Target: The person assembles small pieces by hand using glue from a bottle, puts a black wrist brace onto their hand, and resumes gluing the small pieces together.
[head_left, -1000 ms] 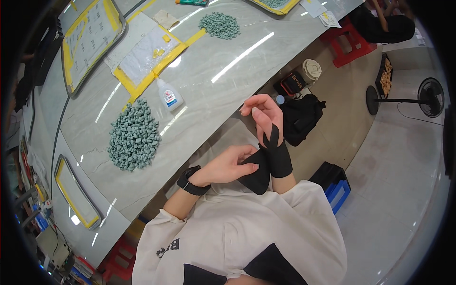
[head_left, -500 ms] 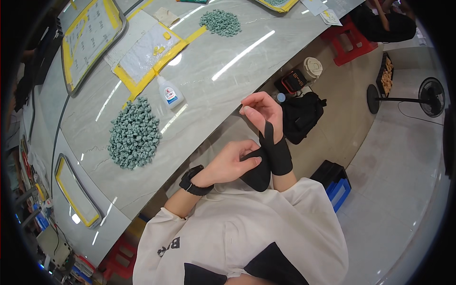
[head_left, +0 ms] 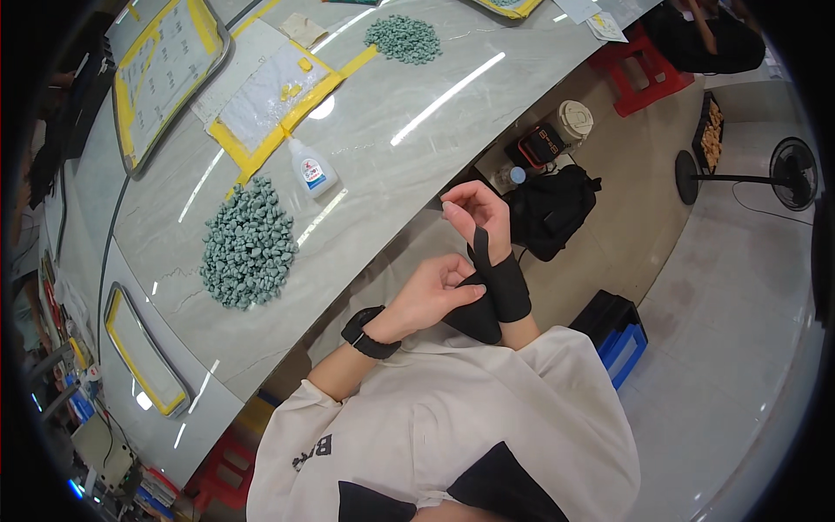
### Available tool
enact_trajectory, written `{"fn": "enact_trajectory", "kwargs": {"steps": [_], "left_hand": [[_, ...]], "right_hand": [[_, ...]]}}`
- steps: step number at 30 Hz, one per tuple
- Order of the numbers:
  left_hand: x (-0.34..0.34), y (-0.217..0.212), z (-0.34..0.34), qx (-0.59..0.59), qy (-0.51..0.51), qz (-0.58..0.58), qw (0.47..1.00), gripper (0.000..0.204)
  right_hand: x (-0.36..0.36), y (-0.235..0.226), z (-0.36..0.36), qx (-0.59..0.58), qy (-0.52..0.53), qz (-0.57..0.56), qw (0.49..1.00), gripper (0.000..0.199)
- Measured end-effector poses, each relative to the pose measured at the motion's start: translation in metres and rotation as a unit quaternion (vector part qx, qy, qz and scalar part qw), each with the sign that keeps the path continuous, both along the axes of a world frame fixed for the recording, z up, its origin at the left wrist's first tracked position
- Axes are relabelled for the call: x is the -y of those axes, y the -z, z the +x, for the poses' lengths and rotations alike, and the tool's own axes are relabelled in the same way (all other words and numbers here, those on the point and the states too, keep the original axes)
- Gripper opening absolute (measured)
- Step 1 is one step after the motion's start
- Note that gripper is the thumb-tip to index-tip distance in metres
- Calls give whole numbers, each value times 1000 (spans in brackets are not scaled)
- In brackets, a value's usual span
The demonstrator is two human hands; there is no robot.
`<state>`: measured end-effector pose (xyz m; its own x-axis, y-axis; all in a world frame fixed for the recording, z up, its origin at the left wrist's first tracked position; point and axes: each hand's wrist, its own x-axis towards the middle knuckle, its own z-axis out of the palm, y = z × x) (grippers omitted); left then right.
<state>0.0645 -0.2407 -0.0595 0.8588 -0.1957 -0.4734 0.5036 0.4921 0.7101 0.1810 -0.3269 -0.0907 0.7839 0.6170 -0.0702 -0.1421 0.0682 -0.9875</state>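
Note:
A black wrist wrap [head_left: 508,291] circles my right wrist, with a narrow strap running up by the thumb. My left hand [head_left: 432,294] grips the loose, wide end of the wrap below that wrist, its thumb pressed on the black fabric. Loosely bent fingers show on my right hand [head_left: 484,219], which is raised with nothing in it. A black band [head_left: 371,333] sits on my left wrist. Both hands are in front of the table's near edge, above my lap.
On the grey table [head_left: 374,174] lie a large green pebble pile [head_left: 248,248], a smaller one [head_left: 404,39], a white glue bottle [head_left: 311,170] and yellow-taped panels [head_left: 170,78]. Beyond my right hand are a black bag [head_left: 557,213], red stool [head_left: 648,78], blue crate [head_left: 622,352] and fan [head_left: 791,174].
My right hand has dropped slightly and its fingers have curled in a little more. My left hand has shifted slightly right, still on the wrist wrap's loose end.

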Motion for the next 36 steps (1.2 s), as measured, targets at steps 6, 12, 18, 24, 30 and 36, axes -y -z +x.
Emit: {"fn": "enact_trajectory", "kwargs": {"steps": [6,12,18,24,30,36], "left_hand": [[3,-2,1,-6,-11,4,1000,11],[0,-4,1,-26,7,2,1000,18],[2,0,-3,11,17,32,999,20],[17,16,-7,-2,-96,19,995,27],[49,18,-5,53,-265,33,962,23],[49,15,-6,103,-272,66,955,33]], "right_hand": [[0,6,0,-7,12,2,1000,12],[0,15,-1,-3,16,-17,1000,12],[1,21,-3,3,15,-25,1000,15],[1,14,-4,21,20,2,1000,26],[-5,5,-8,52,51,-3,997,33],[-7,-5,-13,96,89,-48,990,29]]}}
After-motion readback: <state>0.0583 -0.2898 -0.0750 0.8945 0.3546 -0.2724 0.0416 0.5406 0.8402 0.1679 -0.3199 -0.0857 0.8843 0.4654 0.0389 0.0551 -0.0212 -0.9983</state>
